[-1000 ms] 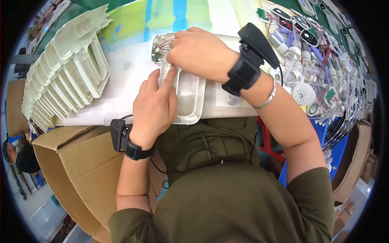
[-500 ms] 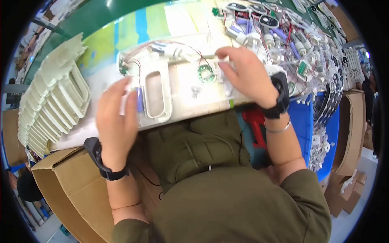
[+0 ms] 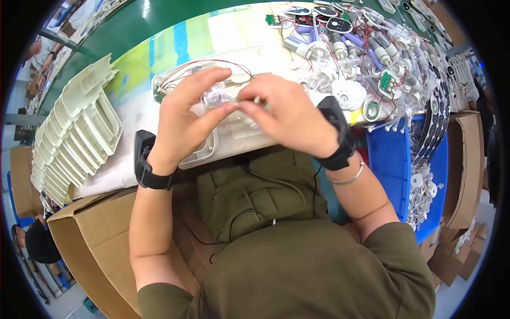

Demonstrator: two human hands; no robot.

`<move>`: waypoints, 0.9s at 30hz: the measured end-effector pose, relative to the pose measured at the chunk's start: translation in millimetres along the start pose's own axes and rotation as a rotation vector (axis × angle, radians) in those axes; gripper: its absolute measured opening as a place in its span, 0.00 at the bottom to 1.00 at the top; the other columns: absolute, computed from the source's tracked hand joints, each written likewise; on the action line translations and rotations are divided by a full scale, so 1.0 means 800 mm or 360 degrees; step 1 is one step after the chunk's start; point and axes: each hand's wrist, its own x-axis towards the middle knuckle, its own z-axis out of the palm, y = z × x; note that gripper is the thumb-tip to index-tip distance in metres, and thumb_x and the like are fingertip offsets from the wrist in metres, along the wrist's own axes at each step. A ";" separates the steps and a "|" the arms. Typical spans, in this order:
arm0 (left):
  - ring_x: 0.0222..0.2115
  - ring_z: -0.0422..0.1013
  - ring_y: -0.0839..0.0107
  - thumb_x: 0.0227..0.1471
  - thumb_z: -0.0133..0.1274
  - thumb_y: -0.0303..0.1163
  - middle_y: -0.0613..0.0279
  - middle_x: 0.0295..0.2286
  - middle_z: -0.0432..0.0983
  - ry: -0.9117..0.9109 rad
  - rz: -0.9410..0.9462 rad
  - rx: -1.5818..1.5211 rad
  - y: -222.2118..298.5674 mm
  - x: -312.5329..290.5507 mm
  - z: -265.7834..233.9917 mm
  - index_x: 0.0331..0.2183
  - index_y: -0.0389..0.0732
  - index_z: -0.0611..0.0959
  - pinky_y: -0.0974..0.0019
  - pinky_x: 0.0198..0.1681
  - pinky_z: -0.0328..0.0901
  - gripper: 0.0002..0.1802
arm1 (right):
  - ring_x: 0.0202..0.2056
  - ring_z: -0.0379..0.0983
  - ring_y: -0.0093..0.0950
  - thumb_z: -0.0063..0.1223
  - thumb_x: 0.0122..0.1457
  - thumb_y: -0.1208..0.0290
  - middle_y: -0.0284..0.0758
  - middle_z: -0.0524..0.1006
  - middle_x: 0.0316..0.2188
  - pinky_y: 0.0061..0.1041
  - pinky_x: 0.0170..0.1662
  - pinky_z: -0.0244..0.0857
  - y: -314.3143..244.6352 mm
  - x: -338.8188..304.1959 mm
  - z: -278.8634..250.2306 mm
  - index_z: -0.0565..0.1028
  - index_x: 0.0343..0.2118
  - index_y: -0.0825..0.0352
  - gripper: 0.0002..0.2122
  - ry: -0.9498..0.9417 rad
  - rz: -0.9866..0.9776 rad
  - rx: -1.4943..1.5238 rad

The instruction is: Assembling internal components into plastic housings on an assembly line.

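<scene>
My left hand (image 3: 186, 119) is closed on a clear plastic part (image 3: 214, 94), its thumb and fingertips around it. Close against it, my right hand (image 3: 289, 114) has thumb and fingers pinched together at the clear part's right side; a small whitish end peeks out between those fingers, too small to name. Beneath both hands lies a white plastic housing (image 3: 211, 149) with a loop handle, largely covered by them. Red wires (image 3: 234, 63) arch over its far side, and a small green circuit board (image 3: 158, 89) sits at its left end.
A stack of white housing shells (image 3: 79, 133) stands at left. Wired motors, tubes and boards pile up (image 3: 366, 48) at the right, near a white disc (image 3: 349, 94). Below the table edge are a blue bin (image 3: 387, 159) at right and a cardboard box (image 3: 114, 234) at left.
Both hands have come together over the housing, my left moving right and my right moving left. A clear plastic part now shows in my left hand. The white disc at right has come into view.
</scene>
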 end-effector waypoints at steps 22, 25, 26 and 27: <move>0.27 0.72 0.63 0.48 0.51 0.27 0.55 0.24 0.74 -0.0304 -0.0133 -0.0171 -0.004 0.027 0.013 0.33 0.35 0.74 0.64 0.30 0.64 0.09 | 0.34 0.69 0.29 0.57 0.44 0.80 0.37 0.70 0.37 0.25 0.40 0.65 0.027 -0.006 -0.038 0.65 0.45 0.69 0.22 -0.0106 0.0106 -0.0093; 0.25 0.71 0.57 0.46 0.52 0.27 0.51 0.23 0.73 -0.0386 0.0070 0.0348 -0.011 0.023 0.003 0.30 0.35 0.76 0.62 0.28 0.64 0.07 | 0.34 0.70 0.35 0.57 0.43 0.79 0.42 0.70 0.36 0.29 0.38 0.65 0.017 0.015 -0.034 0.66 0.41 0.69 0.20 -0.0192 0.0081 0.0176; 0.25 0.70 0.53 0.42 0.52 0.26 0.47 0.22 0.71 -0.0305 0.0182 0.0434 -0.021 0.016 0.005 0.26 0.35 0.76 0.59 0.28 0.64 0.05 | 0.33 0.71 0.30 0.59 0.43 0.79 0.40 0.71 0.35 0.26 0.37 0.66 0.019 0.015 -0.032 0.67 0.42 0.69 0.21 -0.0201 0.0074 0.0124; 0.26 0.71 0.53 0.39 0.51 0.25 0.48 0.22 0.72 -0.0346 0.0224 0.0499 -0.026 0.017 0.014 0.25 0.35 0.76 0.59 0.29 0.65 0.06 | 0.34 0.71 0.28 0.59 0.43 0.79 0.37 0.72 0.37 0.25 0.36 0.65 0.018 0.011 -0.026 0.67 0.45 0.68 0.23 -0.0116 0.0044 0.0136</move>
